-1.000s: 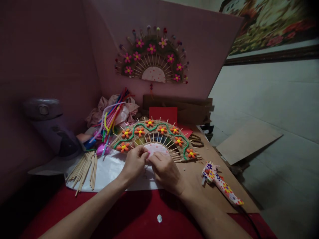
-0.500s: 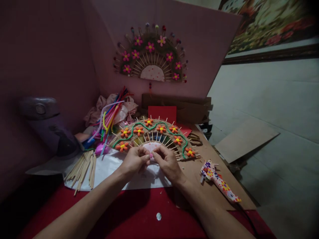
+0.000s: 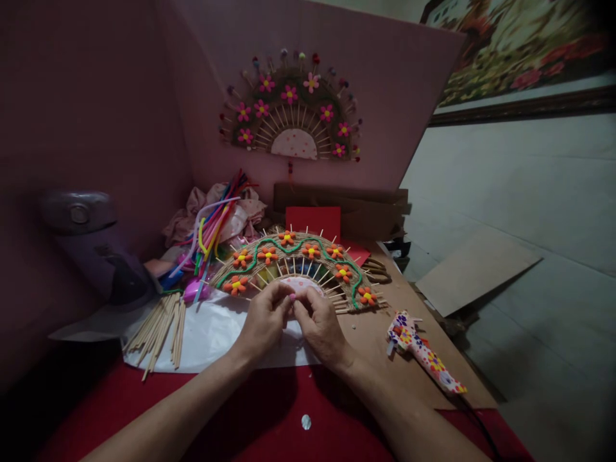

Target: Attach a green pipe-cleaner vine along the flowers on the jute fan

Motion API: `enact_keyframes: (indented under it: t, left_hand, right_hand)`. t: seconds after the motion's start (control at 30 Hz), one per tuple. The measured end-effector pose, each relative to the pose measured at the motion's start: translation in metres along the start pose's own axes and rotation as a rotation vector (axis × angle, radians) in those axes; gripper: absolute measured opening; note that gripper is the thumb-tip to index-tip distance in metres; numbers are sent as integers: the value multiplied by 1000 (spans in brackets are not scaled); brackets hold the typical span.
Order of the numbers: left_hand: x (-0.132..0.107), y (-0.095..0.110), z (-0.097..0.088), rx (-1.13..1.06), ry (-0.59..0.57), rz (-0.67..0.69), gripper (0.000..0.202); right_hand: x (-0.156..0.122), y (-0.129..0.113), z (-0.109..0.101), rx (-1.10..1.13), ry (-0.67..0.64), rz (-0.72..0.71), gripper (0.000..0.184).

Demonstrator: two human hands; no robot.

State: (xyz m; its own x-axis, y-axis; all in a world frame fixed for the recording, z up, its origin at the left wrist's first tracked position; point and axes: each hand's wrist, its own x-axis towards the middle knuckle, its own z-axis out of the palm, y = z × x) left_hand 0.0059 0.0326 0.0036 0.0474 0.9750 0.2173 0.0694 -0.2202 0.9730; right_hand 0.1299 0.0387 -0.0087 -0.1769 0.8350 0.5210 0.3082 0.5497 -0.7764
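A fan-shaped craft (image 3: pixel 298 263) of wooden sticks, brown twine, a green wavy cord and orange flowers lies on the table. Its centre is a pale pink dotted half-disc (image 3: pixel 301 283). My left hand (image 3: pixel 264 318) and my right hand (image 3: pixel 320 326) meet just in front of that half-disc, fingertips pinched together on a tiny pink piece (image 3: pixel 292 297). Both hands rest low over the white paper (image 3: pixel 206 333).
A bundle of wooden sticks (image 3: pixel 161 327) lies at the left beside coloured pipe cleaners (image 3: pixel 212 224). A patterned glue gun (image 3: pixel 423 353) lies on brown cardboard (image 3: pixel 385 333) at the right. A finished fan (image 3: pixel 293 109) hangs on the pink board. A grey device (image 3: pixel 96 244) stands at far left.
My hands lifted slightly from the half-disc, then settled back down, fingertips still pinched together on the small pink piece. The fan has not moved.
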Motion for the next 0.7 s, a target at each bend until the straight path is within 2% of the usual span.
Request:
enact_keyframes:
  t: [0.13, 0.23, 0.47, 0.7]
  left_hand:
    - [-1, -7, -2, 143, 46, 108, 8]
    - [-1, -9, -2, 171, 100, 143, 7]
    - [-1, -9, 1, 70, 142, 137, 5]
    - [-4, -19, 5, 77, 175, 126, 5]
  right_hand:
    - [-1, -1, 0, 0, 17, 28, 11]
    - [-3, -1, 2, 71, -8, 59, 11]
    - [0, 4, 5, 292, -7, 153, 15]
    - [-4, 5, 8, 207, 32, 111, 12]
